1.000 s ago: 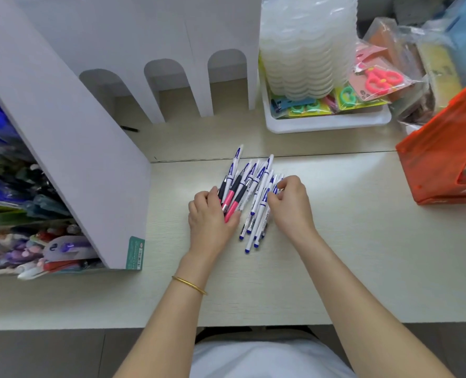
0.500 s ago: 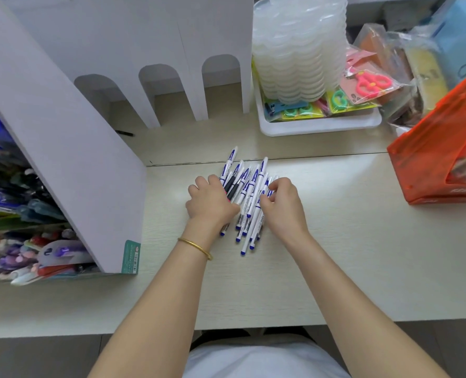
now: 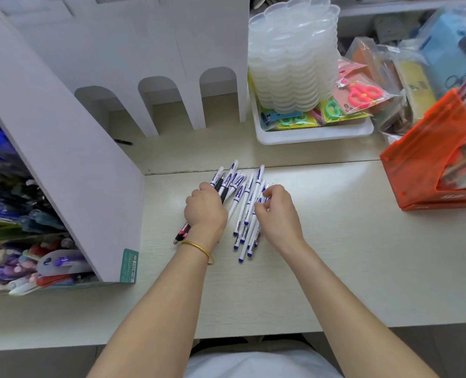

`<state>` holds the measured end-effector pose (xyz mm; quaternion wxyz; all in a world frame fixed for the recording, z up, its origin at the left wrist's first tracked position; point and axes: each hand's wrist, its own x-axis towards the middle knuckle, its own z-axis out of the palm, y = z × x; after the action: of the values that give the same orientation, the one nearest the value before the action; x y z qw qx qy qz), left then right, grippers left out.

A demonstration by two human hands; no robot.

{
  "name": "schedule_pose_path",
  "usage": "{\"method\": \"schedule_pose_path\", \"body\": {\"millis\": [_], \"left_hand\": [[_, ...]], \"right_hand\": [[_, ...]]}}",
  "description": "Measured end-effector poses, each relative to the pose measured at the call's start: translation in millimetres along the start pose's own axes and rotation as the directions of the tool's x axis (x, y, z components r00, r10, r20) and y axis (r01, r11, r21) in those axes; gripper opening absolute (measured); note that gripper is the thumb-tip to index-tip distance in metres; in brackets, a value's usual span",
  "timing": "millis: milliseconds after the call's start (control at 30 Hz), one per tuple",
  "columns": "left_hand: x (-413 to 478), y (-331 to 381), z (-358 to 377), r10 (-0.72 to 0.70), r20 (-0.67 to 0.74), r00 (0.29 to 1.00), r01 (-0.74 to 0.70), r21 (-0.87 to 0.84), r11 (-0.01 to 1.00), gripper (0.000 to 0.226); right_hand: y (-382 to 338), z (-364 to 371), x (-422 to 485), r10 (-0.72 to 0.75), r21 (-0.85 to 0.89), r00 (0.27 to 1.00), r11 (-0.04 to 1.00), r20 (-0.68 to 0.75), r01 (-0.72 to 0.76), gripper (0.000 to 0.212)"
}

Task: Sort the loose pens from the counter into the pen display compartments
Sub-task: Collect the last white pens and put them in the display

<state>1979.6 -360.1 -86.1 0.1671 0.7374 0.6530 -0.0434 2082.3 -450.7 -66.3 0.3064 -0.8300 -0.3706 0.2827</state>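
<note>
Pens (image 3: 243, 214) are lying in a loose white-and-blue heap on the pale counter (image 3: 349, 255), near the white pen display (image 3: 63, 159) standing to their left, whose compartments are showing crowded coloured stock. I am seeing the left hand (image 3: 206, 211) gripping a fistful of pens, fingers curled round them, black grips sticking out above the knuckles and pink ends poking out below the wrist, beside a gold bangle (image 3: 199, 248). The right hand (image 3: 277, 214) is bending over the heap's right edge, thumb and fingertips pinching the upper ends of the pens. A white tray (image 3: 313, 135) and an orange folder (image 3: 431, 165) are sitting farther back and right.
</note>
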Motion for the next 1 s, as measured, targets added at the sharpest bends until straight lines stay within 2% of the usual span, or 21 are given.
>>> {"method": "schedule_pose_path", "body": {"millis": [233,367,433,533,633,667,700,767,833,867,900,933,1000], "left_hand": [[-2.5,-6.6,-4.4,0.021,-0.023,1.000,-0.023,-0.090,0.996,0.031],[-4.4,-18.2,-23.3,0.011,-0.009,1.000,-0.014,-0.317,0.948,0.032],[-7.7,-22.1,-36.8,0.003,-0.030,1.000,-0.017,-0.474,0.880,0.031],[-16.1,-24.0,-59.4,0.012,-0.082,0.997,-0.067,-0.711,0.700,0.029],[-27.6,-22.7,-83.6,0.022,-0.142,0.990,-0.134,-0.859,0.494,0.032],[-30.5,-21.7,-90.4,0.021,-0.164,0.986,-0.157,-0.890,0.428,0.038],[-33.6,-20.9,-96.3,0.017,-0.180,0.984,-0.174,-0.913,0.368,0.042],[-37.4,-20.2,-103.0,0.011,-0.209,0.978,-0.204,-0.938,0.280,0.045],[-40.1,-20.3,-105.2,0.024,-0.249,0.968,-0.248,-0.944,0.219,0.048],[-42.0,-20.2,-105.4,0.038,-0.275,0.961,-0.277,-0.941,0.192,0.049],[-44.0,-20.1,-105.1,0.048,-0.297,0.954,-0.301,-0.939,0.167,0.049],[-45.4,-19.9,-103.3,0.050,-0.308,0.950,-0.312,-0.939,0.147,0.048],[-47.4,-20.4,-99.8,0.036,-0.304,0.952,-0.306,-0.945,0.114,0.045]], "right_hand": [[-6.1,2.0,-0.5,-0.020,0.001,1.000,1.000,0.002,0.020,0.025],[-14.3,4.9,-6.7,-0.082,0.051,0.997,0.995,0.001,0.081,0.017],[-23.2,9.1,-12.9,-0.091,0.155,0.994,0.985,0.060,0.081,0.014],[-39.1,19.3,-23.5,-0.047,0.403,0.980,0.915,0.193,-0.036,0.014],[-48.7,29.7,-31.5,0.035,0.456,0.954,0.873,0.299,-0.175,0.016],[-51.3,34.0,-34.0,0.095,0.505,0.931,0.818,0.354,-0.275,0.023],[-54.7,37.6,-36.4,0.162,0.568,0.892,0.720,0.423,-0.400,0.031],[-63.7,43.0,-39.3,0.226,0.688,0.790,0.395,0.570,-0.609,0.041],[-74.1,45.0,-39.0,0.165,0.752,0.747,0.038,0.644,-0.658,0.050],[-79.3,44.5,-37.6,0.127,0.756,0.745,-0.091,0.654,-0.648,0.053],[-84.6,43.8,-35.1,0.096,0.750,0.748,-0.180,0.657,-0.636,0.054],[-88.2,42.3,-32.0,0.082,0.749,0.754,-0.226,0.651,-0.623,0.054],[-95.4,41.2,-26.0,0.069,0.755,0.765,-0.240,0.640,-0.610,0.057]]}}
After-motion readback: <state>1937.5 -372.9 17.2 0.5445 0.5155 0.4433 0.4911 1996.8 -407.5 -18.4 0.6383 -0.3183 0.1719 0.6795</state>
